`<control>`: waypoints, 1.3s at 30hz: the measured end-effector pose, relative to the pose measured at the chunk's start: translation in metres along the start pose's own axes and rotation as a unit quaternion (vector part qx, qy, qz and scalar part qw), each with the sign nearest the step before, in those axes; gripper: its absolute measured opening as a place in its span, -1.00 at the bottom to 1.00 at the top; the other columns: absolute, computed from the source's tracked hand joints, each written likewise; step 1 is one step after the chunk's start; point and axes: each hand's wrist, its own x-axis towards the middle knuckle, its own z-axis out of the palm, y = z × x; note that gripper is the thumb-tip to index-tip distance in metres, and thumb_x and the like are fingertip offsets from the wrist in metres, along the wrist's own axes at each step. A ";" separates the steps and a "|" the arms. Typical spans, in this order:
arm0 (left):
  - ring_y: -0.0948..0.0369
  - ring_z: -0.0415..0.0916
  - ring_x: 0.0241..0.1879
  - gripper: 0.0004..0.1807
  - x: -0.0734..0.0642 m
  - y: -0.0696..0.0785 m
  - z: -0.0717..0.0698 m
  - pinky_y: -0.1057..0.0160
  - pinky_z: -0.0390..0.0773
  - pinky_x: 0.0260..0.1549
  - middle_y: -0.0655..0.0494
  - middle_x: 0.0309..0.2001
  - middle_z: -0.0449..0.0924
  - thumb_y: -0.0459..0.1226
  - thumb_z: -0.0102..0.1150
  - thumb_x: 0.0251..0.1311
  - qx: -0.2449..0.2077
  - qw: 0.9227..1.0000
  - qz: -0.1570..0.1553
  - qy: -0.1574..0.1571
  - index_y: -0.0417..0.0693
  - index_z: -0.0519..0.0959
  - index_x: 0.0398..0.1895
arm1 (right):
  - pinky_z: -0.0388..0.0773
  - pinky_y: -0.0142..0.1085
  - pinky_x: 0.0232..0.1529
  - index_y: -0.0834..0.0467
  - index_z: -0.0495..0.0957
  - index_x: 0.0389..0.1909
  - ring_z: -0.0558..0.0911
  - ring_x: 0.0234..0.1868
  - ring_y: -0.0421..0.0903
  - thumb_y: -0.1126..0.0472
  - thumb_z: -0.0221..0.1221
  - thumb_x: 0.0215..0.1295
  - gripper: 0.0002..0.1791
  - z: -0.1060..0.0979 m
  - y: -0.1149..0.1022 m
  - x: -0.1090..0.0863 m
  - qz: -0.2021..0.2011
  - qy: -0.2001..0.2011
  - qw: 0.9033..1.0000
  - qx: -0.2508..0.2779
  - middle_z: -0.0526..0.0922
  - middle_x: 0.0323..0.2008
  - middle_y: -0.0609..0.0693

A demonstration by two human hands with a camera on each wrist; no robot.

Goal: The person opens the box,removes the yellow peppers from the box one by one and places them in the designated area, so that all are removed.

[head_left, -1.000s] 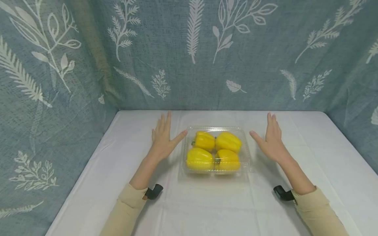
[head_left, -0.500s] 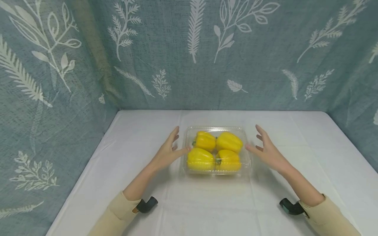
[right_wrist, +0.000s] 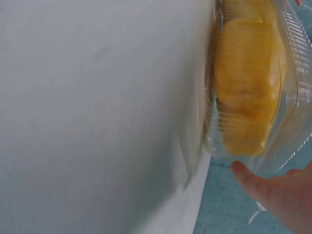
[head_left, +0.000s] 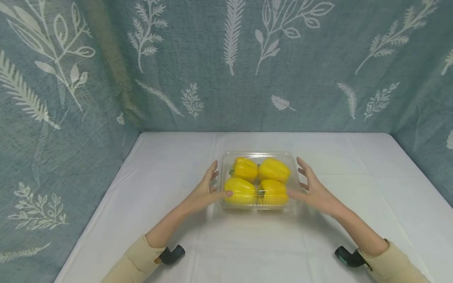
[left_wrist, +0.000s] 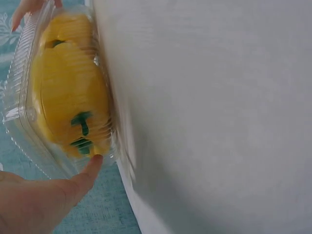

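- No text, label, brand, number or sign can be read in any view.
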 end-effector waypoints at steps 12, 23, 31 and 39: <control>-0.10 -0.26 0.50 0.43 -0.004 0.002 0.013 -0.29 0.00 0.32 -0.16 0.55 -0.35 -0.05 0.53 -0.12 0.031 0.999 -0.011 0.002 0.15 -0.45 0.56 | 0.03 0.38 0.26 0.08 -0.43 0.54 -0.21 0.48 0.35 0.09 0.47 0.02 0.36 0.014 0.005 -0.002 -0.040 -0.003 0.999 -0.035 -0.38 0.53 0.22; -0.04 -0.46 0.50 0.54 -0.004 0.002 0.019 -0.27 -0.14 0.34 -0.01 0.54 -0.62 -0.13 0.62 -0.25 0.091 0.996 0.022 0.002 0.20 -0.49 0.55 | -0.07 0.48 0.23 -0.05 -0.44 0.55 -0.24 0.49 0.32 -0.02 0.57 -0.19 0.52 0.020 0.005 -0.005 -0.026 0.001 0.998 -0.062 -0.39 0.53 0.20; -0.01 -0.44 0.51 0.58 -0.003 0.001 0.021 -0.26 -0.15 0.35 0.00 0.54 -0.58 -0.12 0.65 -0.30 0.110 0.994 0.028 0.002 0.16 -0.50 0.55 | -0.09 0.49 0.22 -0.10 -0.47 0.54 -0.24 0.48 0.36 0.01 0.57 -0.17 0.52 0.020 0.005 -0.005 -0.018 -0.011 0.998 -0.053 -0.42 0.53 0.20; -0.03 -0.39 0.51 0.56 -0.004 0.001 0.023 -0.26 -0.12 0.35 -0.01 0.55 -0.52 -0.11 0.64 -0.29 0.119 0.992 0.032 0.014 0.15 -0.48 0.55 | -0.10 0.50 0.20 -0.13 -0.49 0.54 -0.25 0.47 0.38 0.01 0.56 -0.14 0.51 0.019 0.004 -0.005 -0.013 -0.016 0.998 -0.051 -0.43 0.53 0.21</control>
